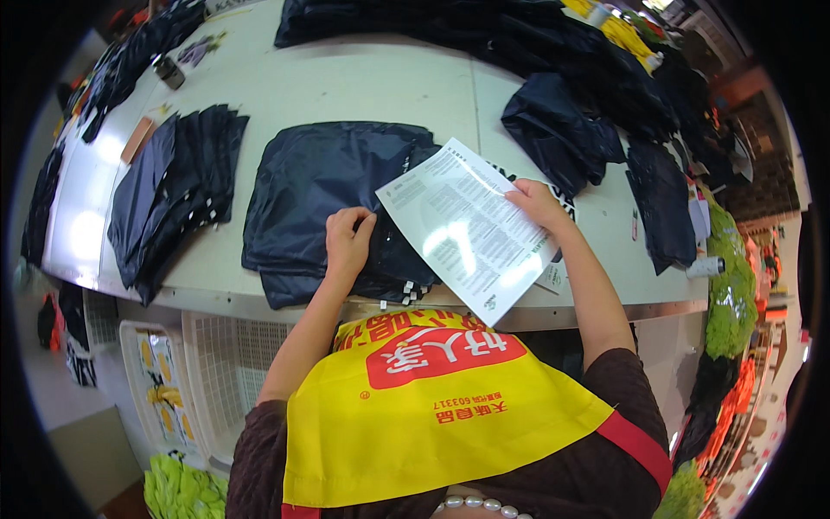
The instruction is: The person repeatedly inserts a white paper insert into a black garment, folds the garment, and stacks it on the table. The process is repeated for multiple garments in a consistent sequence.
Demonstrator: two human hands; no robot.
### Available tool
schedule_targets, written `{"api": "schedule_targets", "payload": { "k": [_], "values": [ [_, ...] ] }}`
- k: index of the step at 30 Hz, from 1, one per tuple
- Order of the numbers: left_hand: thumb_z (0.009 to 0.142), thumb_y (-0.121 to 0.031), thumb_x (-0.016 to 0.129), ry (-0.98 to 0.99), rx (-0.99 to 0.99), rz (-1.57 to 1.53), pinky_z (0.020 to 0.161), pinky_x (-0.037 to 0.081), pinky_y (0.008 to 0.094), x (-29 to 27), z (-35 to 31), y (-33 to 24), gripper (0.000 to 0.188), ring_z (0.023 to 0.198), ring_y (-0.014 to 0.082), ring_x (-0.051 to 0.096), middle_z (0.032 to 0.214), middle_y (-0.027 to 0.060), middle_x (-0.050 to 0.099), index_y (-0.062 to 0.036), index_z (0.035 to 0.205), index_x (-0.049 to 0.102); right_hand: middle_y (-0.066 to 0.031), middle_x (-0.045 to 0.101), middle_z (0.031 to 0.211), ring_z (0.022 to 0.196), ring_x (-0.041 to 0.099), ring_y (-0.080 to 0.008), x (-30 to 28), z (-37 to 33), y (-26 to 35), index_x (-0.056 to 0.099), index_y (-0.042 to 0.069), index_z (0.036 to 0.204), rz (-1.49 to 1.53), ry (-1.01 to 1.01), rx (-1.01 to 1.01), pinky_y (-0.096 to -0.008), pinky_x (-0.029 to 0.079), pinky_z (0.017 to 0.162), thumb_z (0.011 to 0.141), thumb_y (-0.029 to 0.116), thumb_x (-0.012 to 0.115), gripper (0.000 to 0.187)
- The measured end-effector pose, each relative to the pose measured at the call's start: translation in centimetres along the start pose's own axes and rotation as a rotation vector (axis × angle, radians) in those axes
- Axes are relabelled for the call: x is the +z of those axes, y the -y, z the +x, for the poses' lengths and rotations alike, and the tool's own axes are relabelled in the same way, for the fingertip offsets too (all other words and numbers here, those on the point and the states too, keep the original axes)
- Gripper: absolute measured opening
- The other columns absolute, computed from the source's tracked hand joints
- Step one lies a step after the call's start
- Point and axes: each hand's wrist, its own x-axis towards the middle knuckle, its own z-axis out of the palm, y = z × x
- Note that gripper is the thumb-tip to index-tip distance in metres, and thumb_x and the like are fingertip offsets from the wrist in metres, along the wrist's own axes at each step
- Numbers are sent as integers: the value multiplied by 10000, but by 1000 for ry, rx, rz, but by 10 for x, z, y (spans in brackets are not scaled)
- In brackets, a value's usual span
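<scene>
A clear plastic bag (467, 227), printed with dense small text, lies tilted across the near edge of the white worktop (363, 86), its lower corner hanging past the rim. The right hand (538, 204) pinches the bag's upper right edge between thumb and fingers. Just left of it, partly under the bag, sits a stack of folded dark navy garments (320, 186). The left hand (347, 242) rests on the stack's near right part with fingers curled, gripping a fold of the dark cloth. Further left lies a fanned row of folded dark pieces (177, 195), apart from the stack. To the right, a crumpled dark garment (558, 130) lies beyond the right hand, and more dark cloth is heaped along the far edge (484, 35). Below the worktop, on the left, stand white plastic crates (225, 363). The person wears a yellow apron (424, 415).
</scene>
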Motion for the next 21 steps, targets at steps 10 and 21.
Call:
{"api": "schedule_targets", "payload": {
  "k": [10,21],
  "values": [
    [768,-122,642,-21,-37,-82,742,403,353,-8,3,-11,78,808,262,519,789,80,601,-49,791,627,-25,614,729,637,561,-125,-20,1,18,626,-2,874,-89,181,18,-275,450,594,819,185,582,200],
    [742,-90,642,137,164,55,730,401,367,14,-24,-4,65,799,281,536,777,90,602,-38,760,605,-25,593,731,643,532,-110,83,79,55,622,15,862,-101,359,-128,-267,437,600,801,274,613,266]
  ]
}}
